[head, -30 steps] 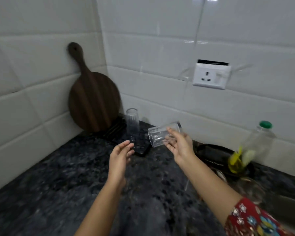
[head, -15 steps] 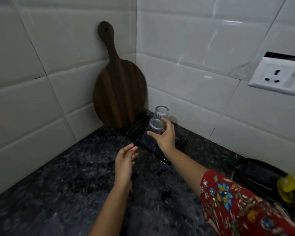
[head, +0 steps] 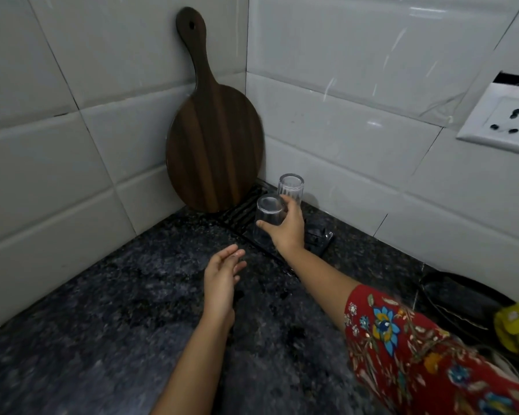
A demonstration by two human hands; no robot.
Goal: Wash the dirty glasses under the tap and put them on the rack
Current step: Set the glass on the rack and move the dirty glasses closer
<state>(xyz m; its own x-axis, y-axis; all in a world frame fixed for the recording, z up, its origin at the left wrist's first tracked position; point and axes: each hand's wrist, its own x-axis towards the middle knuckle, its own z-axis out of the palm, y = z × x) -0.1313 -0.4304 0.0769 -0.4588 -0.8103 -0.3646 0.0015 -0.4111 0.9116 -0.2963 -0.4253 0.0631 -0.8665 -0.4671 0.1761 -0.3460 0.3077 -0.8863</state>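
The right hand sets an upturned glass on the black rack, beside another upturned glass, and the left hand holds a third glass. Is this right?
Not quite. In the head view the left hand is open and empty. The right hand does hold an upturned glass on the black rack, beside another upturned glass.

You are looking at clear glass: the smooth tumbler (head: 268,218) in your right hand (head: 288,227) and a ribbed one (head: 290,188) behind it. Both stand on a black slatted rack (head: 246,212). The bench (head: 102,310) is dark speckled polished stone. The paddle board (head: 215,139) is dark striped wood, the wall tiles (head: 357,85) glossy white, your sleeve (head: 417,354) printed floral cloth.
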